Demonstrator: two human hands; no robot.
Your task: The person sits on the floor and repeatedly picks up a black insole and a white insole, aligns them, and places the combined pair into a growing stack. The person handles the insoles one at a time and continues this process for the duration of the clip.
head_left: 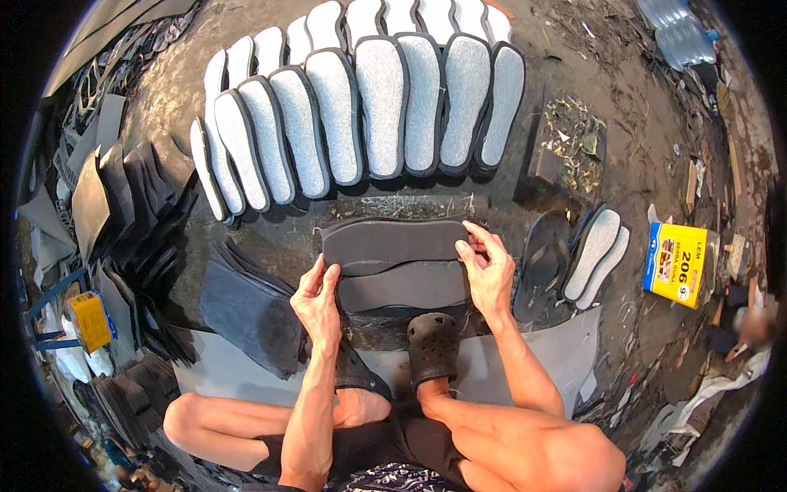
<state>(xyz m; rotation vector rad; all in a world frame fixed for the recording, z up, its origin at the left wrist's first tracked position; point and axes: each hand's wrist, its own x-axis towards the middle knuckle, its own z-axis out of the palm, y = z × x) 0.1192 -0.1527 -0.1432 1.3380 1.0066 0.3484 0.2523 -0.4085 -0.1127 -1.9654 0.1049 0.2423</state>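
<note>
Between my hands lies a dark grey foam sole sheet point(393, 248) with a wavy lower edge, placed crosswise in front of me. My left hand point(318, 299) has thumb and fingertips closed at its left end. At the other end, my right hand point(489, 266) grips the edge, its index finger at the top corner and thumb on the face. A second dark foam piece point(402, 289) lies just below, near my right foot's black clog point(434, 344). Beyond them stand rows of soles with pale fuzzy tops point(381, 111) and dark rims.
Dark foam sheets point(250, 299) are stacked at left, near more leaning sheets point(123, 193). On the right are a black flip-flop point(541, 262), two pale-topped soles point(594, 250), a yellow and blue can point(676, 264) and a scrap-covered block point(570, 143). A clear plastic bottle point(679, 33) lies far right.
</note>
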